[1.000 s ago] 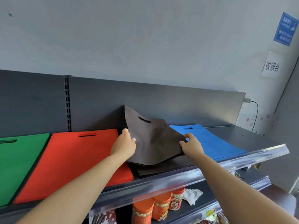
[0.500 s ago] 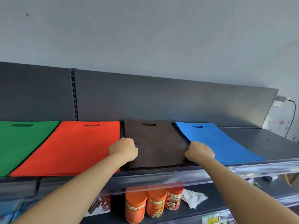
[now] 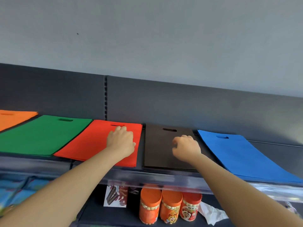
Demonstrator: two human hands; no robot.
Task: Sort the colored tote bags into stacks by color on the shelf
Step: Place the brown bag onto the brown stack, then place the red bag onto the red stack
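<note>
Orange stack, green stack, red stack, dark brown stack, blue stack — dark grey shelf.

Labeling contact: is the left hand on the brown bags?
No, the left hand lies on the red bags; the right hand is the one over the brown bags.

Two bare forearms show, one from 7 o'clock, one from 5 o'clock, slim and smooth, uncovered right to the frame's edge; the left hand and right hand are bare as well
</note>
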